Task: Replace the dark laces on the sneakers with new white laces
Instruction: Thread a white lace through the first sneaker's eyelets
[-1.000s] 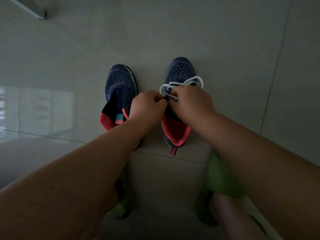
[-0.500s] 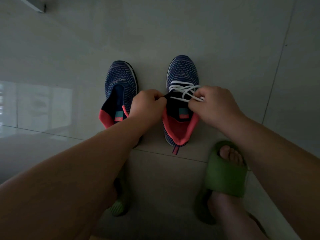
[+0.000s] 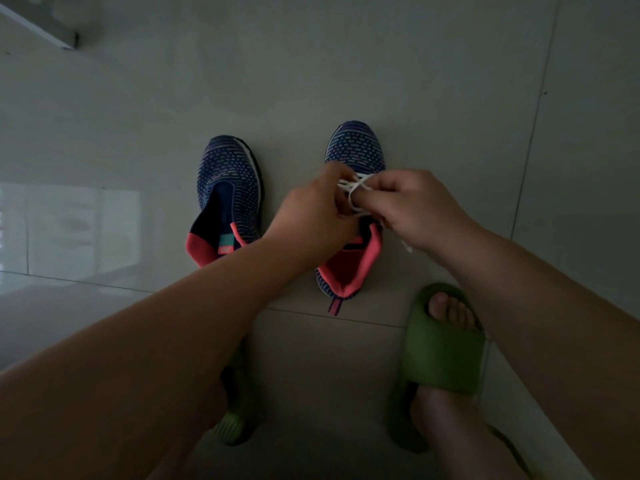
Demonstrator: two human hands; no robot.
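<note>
Both hands are working over the right sneaker [image 3: 356,150]: left hand [image 3: 311,216] and right hand [image 3: 412,206] are pinching the white lace [image 3: 356,188] (apparently knotting it). Next, judging so, cinching evenly; the left sneaker [image 3: 228,188] is lying unlaced.

Two sneakers sitting on floor: left sneaker [image 3: 228,199] lying beside right sneaker [image 3: 353,216]. One white lace [image 3: 356,188] showing, over right sneaker. Two hands working at that lace: left hand [image 3: 311,220], right hand [image 3: 412,209]. Two green slippers resting nearer than sneakers: left slipper [image 3: 235,420], right slipper [image 3: 443,351].
</note>
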